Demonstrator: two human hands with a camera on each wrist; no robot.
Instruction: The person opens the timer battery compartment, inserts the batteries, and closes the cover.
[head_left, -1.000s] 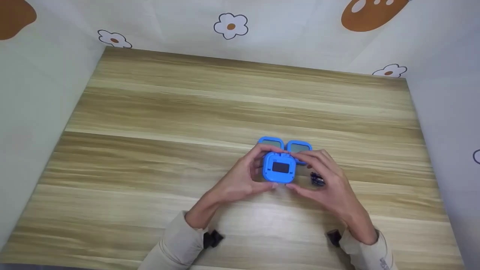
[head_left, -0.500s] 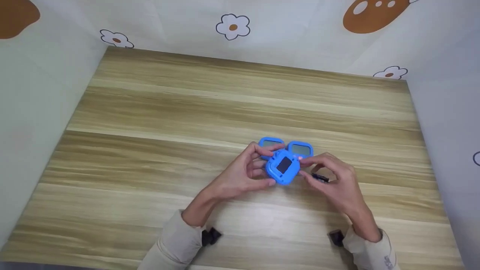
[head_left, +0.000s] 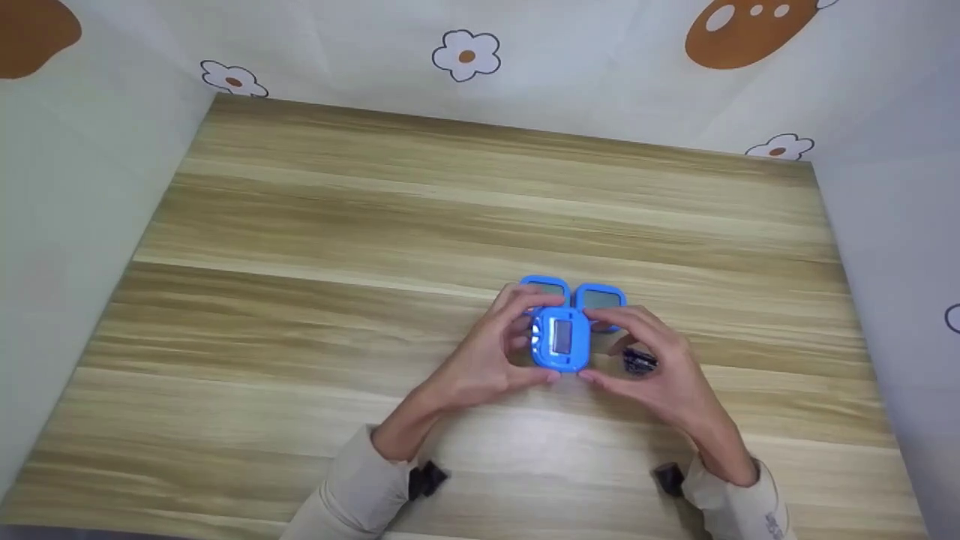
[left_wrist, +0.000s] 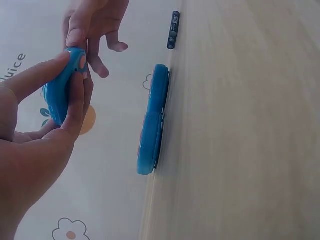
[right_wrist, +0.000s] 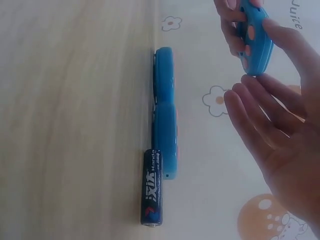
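Note:
Both hands hold a blue digital timer [head_left: 574, 341] above the table, its back with a dark, shiny rectangle facing the head camera. My left hand [head_left: 480, 364] grips the left side between thumb and fingers. At the right corners, the thumb and forefinger of my right hand [head_left: 671, 367] pinch it, while its other fingers stretch out loosely in the right wrist view. Pink buttons [right_wrist: 251, 33] show on the held timer's front. Two more blue timers, a left one [head_left: 545, 280] and a right one [head_left: 602, 296], lie side by side behind the hands, grey screens up.
Dark batteries [head_left: 639, 362] lie beside the right hand; white lettering shows on a battery [right_wrist: 151, 187] in the right wrist view. The wood-grain table [head_left: 337, 225] is bordered by pale walls with printed flowers [head_left: 466, 55]. A black camera mount is at each wrist.
The held timer has turned about a quarter turn counterclockwise, with its back kept up. The right hand shifted its grip along the right side. The other timers and batteries stayed put.

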